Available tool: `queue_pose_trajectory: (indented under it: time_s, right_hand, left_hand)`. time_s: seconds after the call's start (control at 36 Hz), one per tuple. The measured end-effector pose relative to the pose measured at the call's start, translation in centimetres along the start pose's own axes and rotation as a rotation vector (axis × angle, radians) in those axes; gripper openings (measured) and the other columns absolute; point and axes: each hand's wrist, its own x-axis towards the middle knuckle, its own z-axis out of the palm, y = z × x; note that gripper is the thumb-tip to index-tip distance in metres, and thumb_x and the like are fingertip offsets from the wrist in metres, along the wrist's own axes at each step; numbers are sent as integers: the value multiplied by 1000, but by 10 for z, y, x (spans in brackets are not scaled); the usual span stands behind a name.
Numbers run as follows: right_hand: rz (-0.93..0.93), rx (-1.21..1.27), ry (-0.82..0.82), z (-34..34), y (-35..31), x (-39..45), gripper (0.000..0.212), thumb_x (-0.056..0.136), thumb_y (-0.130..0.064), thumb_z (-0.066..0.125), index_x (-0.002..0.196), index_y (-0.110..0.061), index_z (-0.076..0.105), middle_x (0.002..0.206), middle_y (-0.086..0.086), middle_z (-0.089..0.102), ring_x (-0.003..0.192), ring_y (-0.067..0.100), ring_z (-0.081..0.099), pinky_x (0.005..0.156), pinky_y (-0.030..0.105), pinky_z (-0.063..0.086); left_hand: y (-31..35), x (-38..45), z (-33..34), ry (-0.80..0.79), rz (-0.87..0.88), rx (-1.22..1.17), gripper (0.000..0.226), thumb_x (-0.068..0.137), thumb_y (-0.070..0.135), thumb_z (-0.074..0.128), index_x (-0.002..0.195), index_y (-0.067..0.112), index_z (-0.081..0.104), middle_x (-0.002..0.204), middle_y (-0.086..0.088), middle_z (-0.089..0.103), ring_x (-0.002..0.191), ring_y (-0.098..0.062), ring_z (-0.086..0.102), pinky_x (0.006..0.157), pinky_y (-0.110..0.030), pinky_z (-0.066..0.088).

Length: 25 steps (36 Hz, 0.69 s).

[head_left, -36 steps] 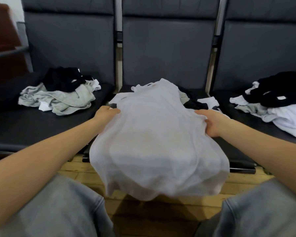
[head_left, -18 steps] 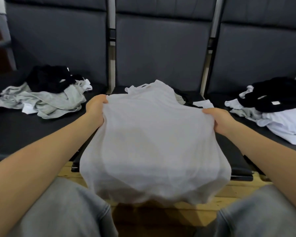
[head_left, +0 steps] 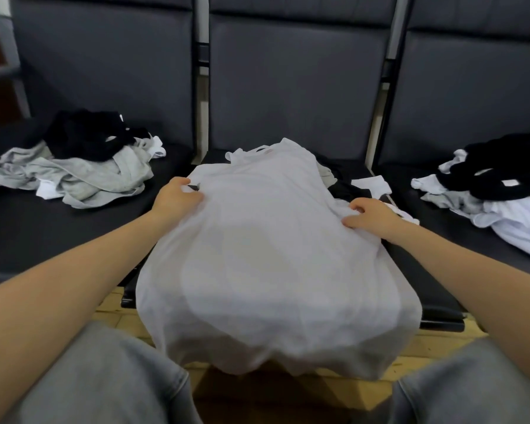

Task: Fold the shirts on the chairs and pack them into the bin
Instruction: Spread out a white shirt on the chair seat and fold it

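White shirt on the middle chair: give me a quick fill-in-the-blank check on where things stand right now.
1. The white shirt is spread over the ____ chair seat.
2. Its lower hem hangs over the seat's ____ edge.
3. The left hand and right hand hold the shirt at its two ____.
4. On the left pile, the topmost garment is ____.

Missing words: middle; front; sides; black

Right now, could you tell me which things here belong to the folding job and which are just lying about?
Job: thin white shirt, gripped by left hand and right hand; left clothes pile; right clothes pile.
Lying about: nothing else loose shows.
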Motion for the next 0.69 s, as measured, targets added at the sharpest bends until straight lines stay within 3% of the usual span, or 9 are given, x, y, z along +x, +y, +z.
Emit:
queue_pose_trajectory:
  time_s: [0.08,0.14,0.22,0.31,0.39,0.44,0.53,0.61,0.69]
  right_hand:
    - [16,348,-27,-3,-3,1,10,85,-9,69,86,-9,59,80,2,59,79,19,57,65,25,43]
    - [66,645,-70,-9,-7,0,5,86,-7,67,90,-10,66,81,2,70,79,19,67,69,28,50]
    - [164,938,-126,-16,-8,3,28,87,-14,68,113,-7,66,104,10,72,98,24,69,79,34,53]
    - [178,1077,-111,-21,-10,8,29,88,-19,67,113,-5,62,116,9,67,110,24,63,90,37,50]
    - [253,985,27,-21,-12,15,26,85,-19,71,109,-10,68,109,9,69,105,25,65,90,37,52]
    - [239,626,78,-20,-8,13,15,83,-20,74,97,-17,70,97,3,68,96,22,64,83,33,52]
    - [51,57,-4,-17,7,8,8,85,-21,72,90,-17,67,90,-1,64,90,19,60,79,29,48]
    - [75,168,-28,-22,13,2,22,83,-16,74,71,-11,56,71,4,57,64,17,54,56,25,45]
    - [113,339,59,-33,19,3,37,82,-11,75,60,-9,45,63,8,48,54,18,49,47,25,47]
  left_hand:
    - [-1,3,1,38,9,-30,49,91,18,59,138,17,47,132,-7,52,91,-19,53,77,-30,43]
    - [-4,5,0,58,55,22,46,91,17,57,136,17,49,130,-7,54,93,-19,53,78,-31,44]
    - [-7,6,2,55,142,164,42,92,17,55,134,18,50,116,-9,60,86,-23,57,71,-31,44]
    - [-8,7,8,42,193,269,41,91,18,54,132,19,50,109,-11,64,94,-31,60,71,-31,42]
    - [-7,6,12,50,219,303,35,94,17,51,129,17,52,113,-8,64,104,-29,57,76,-32,42]
    - [-6,6,12,56,220,316,32,95,17,48,126,17,53,114,-7,63,102,-26,56,77,-32,41]
    - [-6,7,12,49,218,329,29,94,17,48,123,17,54,112,-7,63,99,-26,56,76,-32,42]
    - [-6,6,11,45,213,328,30,92,15,50,122,17,55,112,-7,64,97,-25,55,78,-34,44]
    - [-8,5,11,47,209,313,34,90,12,51,123,17,55,113,-7,64,102,-28,57,80,-33,44]
